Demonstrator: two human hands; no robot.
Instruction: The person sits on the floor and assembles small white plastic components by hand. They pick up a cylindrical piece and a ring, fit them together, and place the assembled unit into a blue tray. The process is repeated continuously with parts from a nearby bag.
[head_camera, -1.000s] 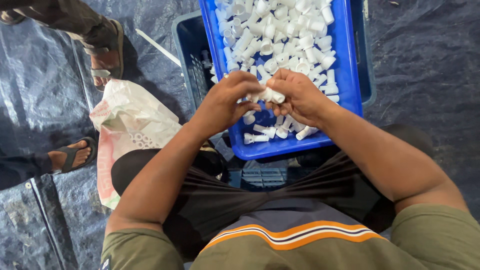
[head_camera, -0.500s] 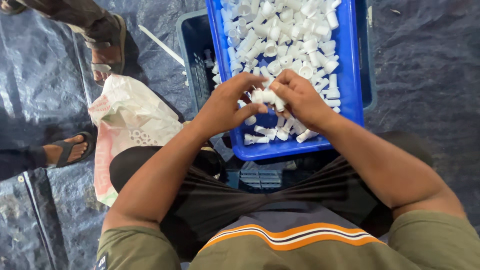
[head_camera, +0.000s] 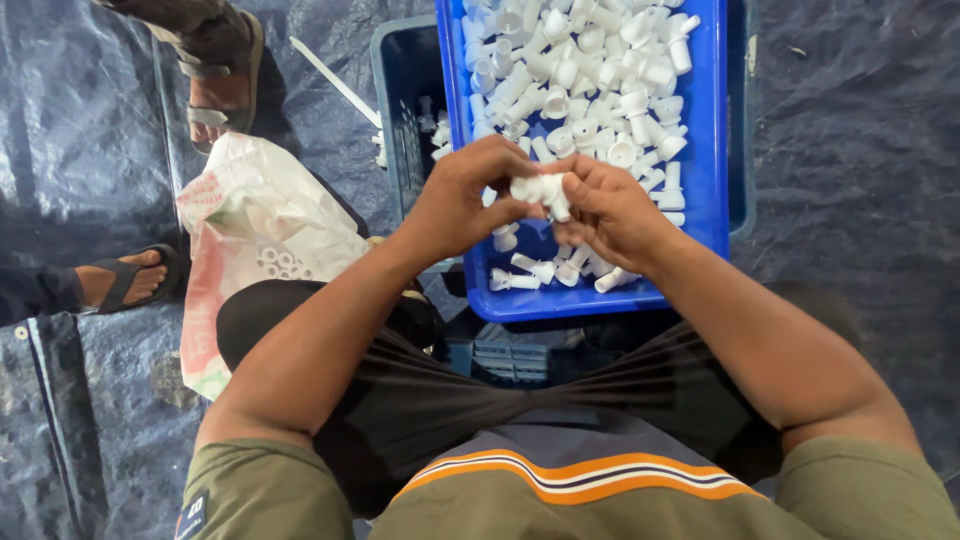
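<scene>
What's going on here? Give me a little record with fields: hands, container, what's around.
Left hand: left hand pinches a small white plastic piece from one side
Right hand: right hand grips the same piece from the other side
Container: blue tray heaped with white plastic pieces, resting on a darker blue crate
Beside: white plastic bag to the left
Floor: dark tarp
Others: sandalled feet at the left edge

A crumpled white plastic sack with red print (head_camera: 255, 230) lies at centre left on a dark blue tarpaulin (head_camera: 860, 200). At the left edge, a foot in a black sandal (head_camera: 130, 278) rests flat. Another sandalled foot (head_camera: 215, 75) stands at upper left, with a thin white strip (head_camera: 335, 82) lying beside it.
</scene>
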